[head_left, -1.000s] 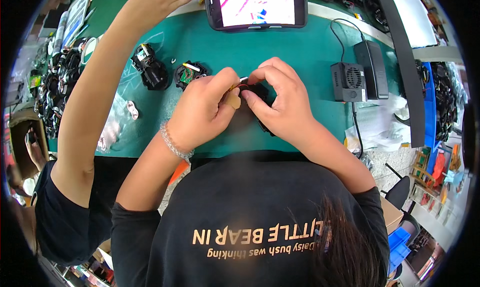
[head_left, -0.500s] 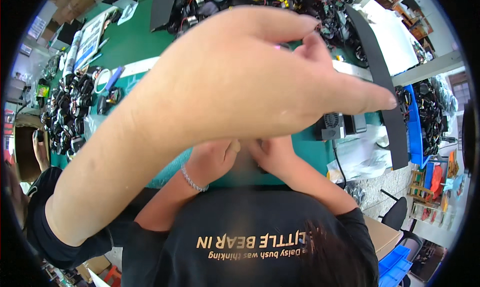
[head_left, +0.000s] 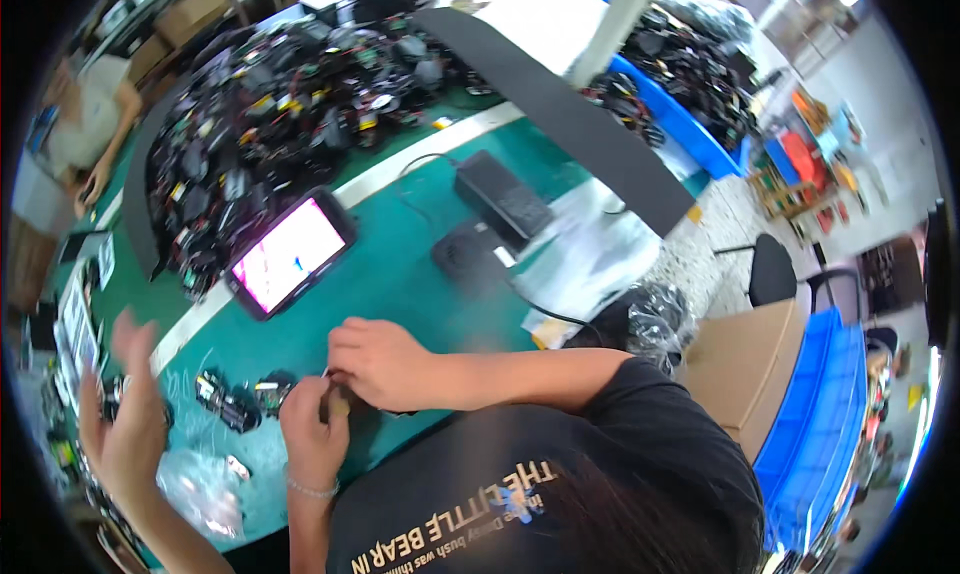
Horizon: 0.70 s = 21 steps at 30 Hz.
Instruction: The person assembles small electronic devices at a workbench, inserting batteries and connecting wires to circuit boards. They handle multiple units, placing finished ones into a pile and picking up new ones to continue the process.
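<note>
My left hand (head_left: 315, 429), with a bracelet at the wrist, is closed close to the front edge of the green work table (head_left: 400, 274). My right hand (head_left: 380, 362) meets it, its fingers bent and pressed together. Between them is a small dark piece, mostly hidden by the fingers; its kind cannot be made out. Left of my hands lie two small black electronic modules (head_left: 226, 402). At the left, another person's raised hand (head_left: 130, 414) is blurred, with fingers spread.
A device with a lit screen (head_left: 290, 254) stands beyond my hands, before a heap of black wired parts (head_left: 300, 104). A black power adapter (head_left: 502, 199), a clear plastic bag (head_left: 200, 492), a dark board (head_left: 570, 114) and a blue bin (head_left: 690, 129) surround the workspace. A co-worker (head_left: 95, 124) sits far left.
The view has swung to the right. The other person's arm, which covered the middle of the picture, has drawn away to the left. My hands remain close together, now seen uncovered.
</note>
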Tool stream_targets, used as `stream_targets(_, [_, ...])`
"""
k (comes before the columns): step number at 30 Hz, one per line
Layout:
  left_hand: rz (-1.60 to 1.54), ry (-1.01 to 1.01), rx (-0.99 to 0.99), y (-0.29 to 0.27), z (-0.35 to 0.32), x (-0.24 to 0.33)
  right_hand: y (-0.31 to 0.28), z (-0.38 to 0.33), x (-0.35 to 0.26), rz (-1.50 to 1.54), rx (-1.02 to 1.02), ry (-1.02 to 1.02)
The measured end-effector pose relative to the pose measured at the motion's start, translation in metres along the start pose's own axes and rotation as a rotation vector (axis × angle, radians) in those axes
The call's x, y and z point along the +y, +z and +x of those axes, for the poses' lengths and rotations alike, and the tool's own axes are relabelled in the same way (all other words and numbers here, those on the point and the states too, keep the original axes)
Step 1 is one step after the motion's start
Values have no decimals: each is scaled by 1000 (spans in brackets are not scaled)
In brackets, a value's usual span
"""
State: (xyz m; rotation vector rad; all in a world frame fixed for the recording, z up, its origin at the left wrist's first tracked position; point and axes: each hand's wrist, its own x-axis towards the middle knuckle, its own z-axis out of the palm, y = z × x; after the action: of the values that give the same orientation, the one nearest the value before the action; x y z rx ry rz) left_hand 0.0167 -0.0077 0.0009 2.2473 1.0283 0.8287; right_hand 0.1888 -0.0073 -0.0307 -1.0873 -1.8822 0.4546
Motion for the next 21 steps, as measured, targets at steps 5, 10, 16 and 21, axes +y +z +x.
stream_targets(5, [16,12,22,8,4,0,-6,-6,5,17,37,-29])
stream_targets(10, [25,-36,-18,4,0,-4,-3,-6,5,-39,3,-42])
stream_targets(16, [9,-55,20,4,-3,-7,-4,-6,3,-3,-7,-9])
stream_targets(21, [28,5,59,8,-6,-13,-9,-5,2,47,-31,30])
